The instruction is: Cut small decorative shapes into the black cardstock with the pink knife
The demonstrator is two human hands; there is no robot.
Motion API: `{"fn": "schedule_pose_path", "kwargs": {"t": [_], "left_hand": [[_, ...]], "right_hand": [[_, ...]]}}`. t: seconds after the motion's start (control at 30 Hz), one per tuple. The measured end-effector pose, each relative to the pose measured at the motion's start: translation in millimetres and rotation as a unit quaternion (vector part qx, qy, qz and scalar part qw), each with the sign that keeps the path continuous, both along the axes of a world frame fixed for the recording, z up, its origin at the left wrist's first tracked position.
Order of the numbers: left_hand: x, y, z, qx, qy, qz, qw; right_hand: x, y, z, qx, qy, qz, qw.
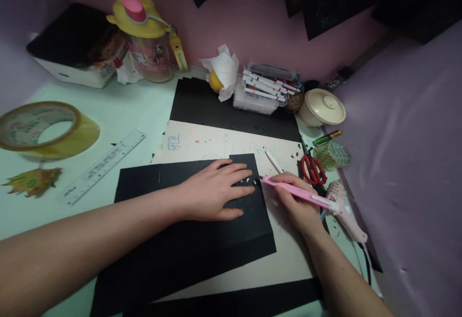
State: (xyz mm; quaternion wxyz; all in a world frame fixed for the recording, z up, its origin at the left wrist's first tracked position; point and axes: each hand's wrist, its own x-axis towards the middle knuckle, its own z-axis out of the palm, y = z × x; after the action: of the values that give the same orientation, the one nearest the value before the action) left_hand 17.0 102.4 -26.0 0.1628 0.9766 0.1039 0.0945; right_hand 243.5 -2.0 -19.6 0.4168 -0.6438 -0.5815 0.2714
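My left hand (216, 189) lies flat, fingers spread, on a sheet of black paper (187, 240) and presses it down. My right hand (294, 201) grips a pink craft knife (299, 193) whose tip touches the right edge of that black sheet, where small cut-out shapes show. Under the black sheet lies a cream board (216, 141) with coloured scribbles. A white pen (273, 160) rests on the board just beyond my right hand.
Red scissors (313, 169), a pink glue gun (344, 213) and a lidded cream bowl (321, 107) sit at the right. A marker box (265, 88), yellow bottle (146, 33), tape roll (43, 129), clear ruler (103, 165) and a leaf (34, 181) lie further off.
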Motion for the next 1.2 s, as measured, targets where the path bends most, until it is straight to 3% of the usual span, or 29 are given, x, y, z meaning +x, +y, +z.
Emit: {"fn": "schedule_pose_path", "kwargs": {"t": [0.1,0.3,0.53,0.77,0.93,1.03,1.2], "left_hand": [[-0.5,-0.3,-0.6,0.003,-0.006,0.000,1.000],[-0.3,-1.4,-1.9,0.014,-0.020,0.003,1.000],[-0.7,-1.4,-4.4,0.029,-0.038,-0.001,0.999],[-1.3,-1.7,-2.4,0.028,-0.033,0.001,0.999],[-1.5,-1.7,-2.7,0.029,-0.030,0.003,0.999],[-1.6,-1.8,-2.4,0.027,-0.027,0.004,0.999],[-1.6,-1.6,0.9,0.027,-0.007,0.000,1.000]], "right_hand": [[-7.1,-0.3,-3.3,0.001,0.006,-0.042,0.999],[-25.6,8.3,-7.9,0.023,-0.072,0.015,0.997],[-34.4,9.6,-13.6,0.017,-0.117,0.005,0.993],[-26.2,14.3,-8.2,0.095,-0.121,-0.152,0.976],[-13.8,13.2,-5.9,0.119,-0.126,-0.187,0.967],[-9.1,9.3,-3.5,0.086,-0.087,-0.161,0.979],[-5.8,4.5,6.0,0.042,-0.029,-0.031,0.998]]}}
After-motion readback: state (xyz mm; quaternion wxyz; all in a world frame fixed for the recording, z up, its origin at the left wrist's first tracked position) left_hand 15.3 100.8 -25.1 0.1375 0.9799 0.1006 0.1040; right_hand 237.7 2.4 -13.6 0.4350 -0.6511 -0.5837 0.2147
